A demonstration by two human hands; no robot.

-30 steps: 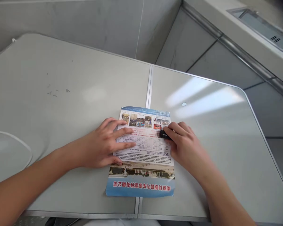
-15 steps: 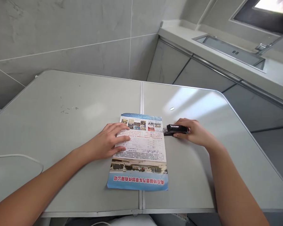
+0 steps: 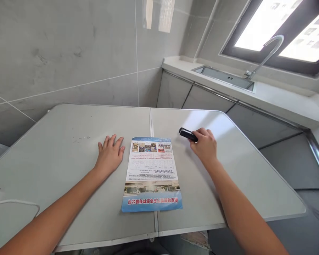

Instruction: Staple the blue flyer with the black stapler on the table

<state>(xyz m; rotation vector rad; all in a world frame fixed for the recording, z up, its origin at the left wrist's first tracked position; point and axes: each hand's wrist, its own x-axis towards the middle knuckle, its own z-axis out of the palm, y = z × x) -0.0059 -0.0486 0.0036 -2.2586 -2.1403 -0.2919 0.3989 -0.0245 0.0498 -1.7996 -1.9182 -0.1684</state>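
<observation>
A printed leaflet [image 3: 151, 173] with blue ends and small photos lies flat across the table's middle seam, its text upside down to me. My left hand [image 3: 110, 153] rests on the tabletop just left of the leaflet, fingers spread and holding nothing. To the right of the sheet, my right hand [image 3: 205, 143] grips a black stapler [image 3: 188, 134] by its rear end. The stapler points up and left, apart from the paper. Part of its back is hidden in my fingers.
The light grey folding table [image 3: 117, 120] has a metal edge. Small dark bits [image 3: 81, 138] lie at its left. A white cable [image 3: 16, 202] crosses the left side. Behind stand a tiled wall [image 3: 69, 46] and a counter with a sink [image 3: 225, 77] and faucet [image 3: 266, 56].
My left hand has come off the leaflet onto the table at its left. My right hand has drawn the stapler away from the leaflet's right edge. The view has tilted upward.
</observation>
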